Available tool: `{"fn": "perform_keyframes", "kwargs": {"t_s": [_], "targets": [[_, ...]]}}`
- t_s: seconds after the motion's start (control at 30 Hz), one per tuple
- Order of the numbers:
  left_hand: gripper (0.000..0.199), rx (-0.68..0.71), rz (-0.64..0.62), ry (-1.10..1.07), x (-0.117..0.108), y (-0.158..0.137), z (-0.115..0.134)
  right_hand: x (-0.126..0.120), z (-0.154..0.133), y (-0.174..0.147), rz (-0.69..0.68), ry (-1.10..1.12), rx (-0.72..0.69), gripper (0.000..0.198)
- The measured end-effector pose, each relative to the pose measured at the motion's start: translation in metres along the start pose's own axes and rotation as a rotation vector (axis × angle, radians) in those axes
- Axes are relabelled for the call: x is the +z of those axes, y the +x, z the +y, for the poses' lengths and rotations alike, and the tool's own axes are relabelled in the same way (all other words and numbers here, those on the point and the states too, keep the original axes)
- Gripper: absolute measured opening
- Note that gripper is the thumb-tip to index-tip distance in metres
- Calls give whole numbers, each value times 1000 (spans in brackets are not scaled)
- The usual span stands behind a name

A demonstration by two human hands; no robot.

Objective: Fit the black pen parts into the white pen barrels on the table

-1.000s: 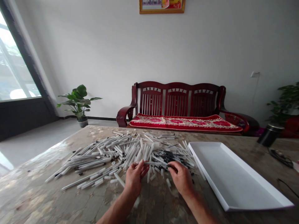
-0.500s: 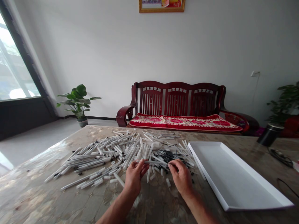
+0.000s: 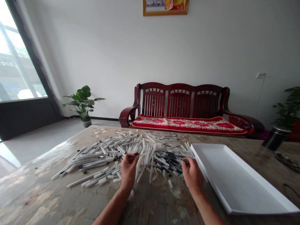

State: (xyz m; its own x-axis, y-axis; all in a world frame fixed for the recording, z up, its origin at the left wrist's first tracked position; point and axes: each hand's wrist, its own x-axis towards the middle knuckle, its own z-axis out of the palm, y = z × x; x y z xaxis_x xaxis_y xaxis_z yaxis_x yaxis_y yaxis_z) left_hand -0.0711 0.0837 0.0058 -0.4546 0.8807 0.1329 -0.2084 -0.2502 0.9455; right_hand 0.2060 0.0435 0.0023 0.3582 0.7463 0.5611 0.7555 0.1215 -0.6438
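My left hand (image 3: 128, 167) is closed in a pinch on a slim whitish pen barrel (image 3: 143, 154), whose free end points right over the pile. To the right, my right hand (image 3: 192, 171) has thumb and fingers drawn together; whatever is between them is too small to make out. It is beside a heap of dark pen parts (image 3: 167, 158), close to the box lid's left side. Many white pen barrels (image 3: 93, 159), some with black ends, lie loosely heaped across the table. A few short clear caps (image 3: 170, 184) lie in front of the dark heap.
A shallow white box lid (image 3: 248, 181) stands at the right of the patterned table (image 3: 47, 200). Behind it are a black cylinder (image 3: 276, 138) and a dark cable (image 3: 287, 161). A red wooden bench (image 3: 178, 103) and a potted plant (image 3: 82, 100) stand beyond the table.
My hands have moved apart, the left one leftward with the pen barrel and the right one rightward. Earlier the barrel spanned the space between both hands. The view has shifted slightly.
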Motion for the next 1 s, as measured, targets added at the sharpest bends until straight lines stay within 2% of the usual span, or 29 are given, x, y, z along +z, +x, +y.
{"fn": "perform_keyframes", "kwargs": {"t_s": [0.17,0.23,0.3,0.37,0.5,0.6,0.73,0.9,1.0], "targets": [[21,94,-44,134,0,1,1,2,-6,-6,2,12,-110,19],[19,138,-41,202,-5,4,7,1,-15,-11,-57,86,-229,16],[18,164,-36,315,-14,10,18,-3,-28,-17,-181,147,-371,16],[20,171,-33,511,-27,16,34,-7,-42,-24,-352,152,-490,16],[21,94,-91,1163,-60,26,68,-9,-60,-37,-603,92,-632,13],[22,30,-214,1453,-80,32,77,-3,-61,-40,-637,21,-636,17],[23,-3,-309,1561,-94,37,69,4,-53,-35,-573,16,-552,26],[26,42,-325,1575,-87,34,65,2,-52,-33,-543,62,-557,27],[28,47,-311,1613,-81,29,70,-1,-58,-37,-576,59,-594,23]]}}
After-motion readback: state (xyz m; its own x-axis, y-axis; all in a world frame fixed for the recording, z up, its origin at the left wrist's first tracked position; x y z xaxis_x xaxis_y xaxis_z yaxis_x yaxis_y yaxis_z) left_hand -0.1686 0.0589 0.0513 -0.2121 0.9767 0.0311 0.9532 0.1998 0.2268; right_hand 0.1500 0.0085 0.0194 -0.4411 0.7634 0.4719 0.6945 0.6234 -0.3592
